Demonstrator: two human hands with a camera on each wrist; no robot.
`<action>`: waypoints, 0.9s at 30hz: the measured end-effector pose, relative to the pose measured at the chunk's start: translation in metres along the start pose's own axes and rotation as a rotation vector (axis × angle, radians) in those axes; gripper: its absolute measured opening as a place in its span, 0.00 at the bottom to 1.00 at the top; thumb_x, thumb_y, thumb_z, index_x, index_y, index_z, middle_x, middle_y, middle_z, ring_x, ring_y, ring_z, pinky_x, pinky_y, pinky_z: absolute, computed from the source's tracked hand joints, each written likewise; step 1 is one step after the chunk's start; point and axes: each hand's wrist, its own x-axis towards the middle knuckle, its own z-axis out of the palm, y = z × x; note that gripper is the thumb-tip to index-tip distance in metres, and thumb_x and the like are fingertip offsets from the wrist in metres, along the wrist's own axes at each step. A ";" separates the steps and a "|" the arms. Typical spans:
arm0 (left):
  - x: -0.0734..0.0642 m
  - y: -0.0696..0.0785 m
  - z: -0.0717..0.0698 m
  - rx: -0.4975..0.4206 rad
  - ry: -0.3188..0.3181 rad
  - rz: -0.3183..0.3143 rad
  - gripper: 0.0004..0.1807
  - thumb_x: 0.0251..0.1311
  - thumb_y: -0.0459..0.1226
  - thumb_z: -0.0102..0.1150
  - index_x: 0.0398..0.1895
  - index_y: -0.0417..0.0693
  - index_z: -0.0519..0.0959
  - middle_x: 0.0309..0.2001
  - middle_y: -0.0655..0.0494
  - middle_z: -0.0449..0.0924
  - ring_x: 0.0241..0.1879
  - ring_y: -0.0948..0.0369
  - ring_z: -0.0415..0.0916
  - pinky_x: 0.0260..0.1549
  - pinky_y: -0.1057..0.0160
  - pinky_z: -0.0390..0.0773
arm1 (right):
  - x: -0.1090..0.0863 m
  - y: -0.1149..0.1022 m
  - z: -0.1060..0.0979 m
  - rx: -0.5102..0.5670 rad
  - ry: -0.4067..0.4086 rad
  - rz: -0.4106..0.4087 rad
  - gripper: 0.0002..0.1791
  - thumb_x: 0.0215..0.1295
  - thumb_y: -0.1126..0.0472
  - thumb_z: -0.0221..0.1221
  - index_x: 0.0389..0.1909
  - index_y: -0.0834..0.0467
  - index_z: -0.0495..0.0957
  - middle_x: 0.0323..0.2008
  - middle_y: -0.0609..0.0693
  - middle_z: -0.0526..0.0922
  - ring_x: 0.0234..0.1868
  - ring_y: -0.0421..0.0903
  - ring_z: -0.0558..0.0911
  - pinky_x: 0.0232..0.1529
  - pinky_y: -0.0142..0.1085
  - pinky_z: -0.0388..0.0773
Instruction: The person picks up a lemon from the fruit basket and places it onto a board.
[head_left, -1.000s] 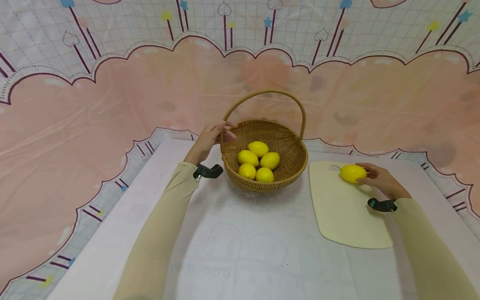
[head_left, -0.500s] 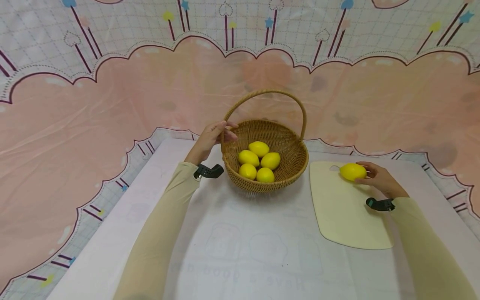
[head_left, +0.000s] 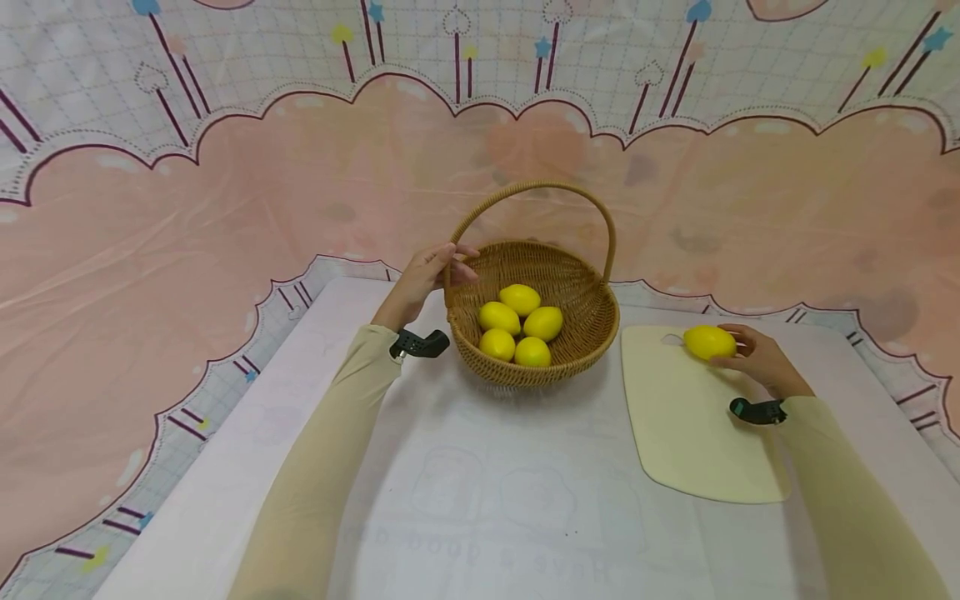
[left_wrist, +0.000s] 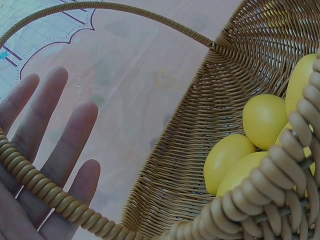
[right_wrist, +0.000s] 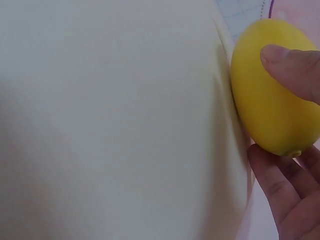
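Observation:
A brown wicker basket (head_left: 577, 358) stands at the back middle of the table with several yellow lemons (head_left: 545, 323) inside. My left hand (head_left: 427, 279) is at the left side of its arched handle (head_left: 547, 185). In the left wrist view the fingers (left_wrist: 70, 145) extend nearly straight behind the handle, which crosses the palm side. On the right, my right hand (head_left: 765, 358) holds another lemon (head_left: 709, 342) over the far end of a cream cutting board (head_left: 697, 433). The thumb (right_wrist: 287, 67) presses one side of the lemon; the fingertips support it at the board's edge.
A white tablecloth (head_left: 480, 500) with faint printing covers the table. Behind it and along the sides hangs a pink patterned cloth (head_left: 300, 192). Each wrist wears a small black camera mount (head_left: 420, 343).
My right hand has shifted slightly left and away from me, carrying the lemon a little toward the board's far edge. My left hand and the basket stay in place.

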 end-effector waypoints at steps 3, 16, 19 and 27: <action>0.000 0.000 0.000 -0.001 0.002 -0.003 0.25 0.73 0.49 0.33 0.51 0.41 0.75 0.27 0.69 0.84 0.38 0.66 0.81 0.48 0.62 0.76 | 0.001 0.000 0.000 -0.003 0.009 0.011 0.47 0.60 0.50 0.62 0.71 0.66 0.48 0.68 0.73 0.53 0.64 0.70 0.61 0.37 0.12 0.70; -0.008 0.017 0.005 -0.007 -0.013 -0.019 0.24 0.75 0.44 0.31 0.52 0.37 0.74 0.26 0.68 0.84 0.38 0.67 0.81 0.50 0.63 0.76 | 0.003 0.003 -0.002 -0.050 0.015 0.014 0.46 0.60 0.48 0.62 0.70 0.66 0.50 0.68 0.71 0.54 0.65 0.70 0.61 0.61 0.52 0.67; -0.012 0.024 0.007 -0.012 -0.016 -0.022 0.24 0.75 0.42 0.31 0.52 0.33 0.73 0.26 0.67 0.84 0.37 0.67 0.81 0.50 0.63 0.76 | 0.002 0.005 -0.004 -0.058 -0.019 0.000 0.46 0.60 0.48 0.62 0.70 0.65 0.51 0.68 0.69 0.56 0.65 0.68 0.62 0.59 0.44 0.73; -0.003 0.009 0.002 -0.001 -0.005 -0.019 0.24 0.74 0.46 0.31 0.52 0.39 0.75 0.26 0.69 0.84 0.38 0.67 0.81 0.48 0.64 0.76 | -0.004 0.004 -0.010 -0.045 -0.109 -0.021 0.45 0.59 0.50 0.63 0.69 0.65 0.52 0.68 0.68 0.57 0.63 0.61 0.65 0.58 0.36 0.74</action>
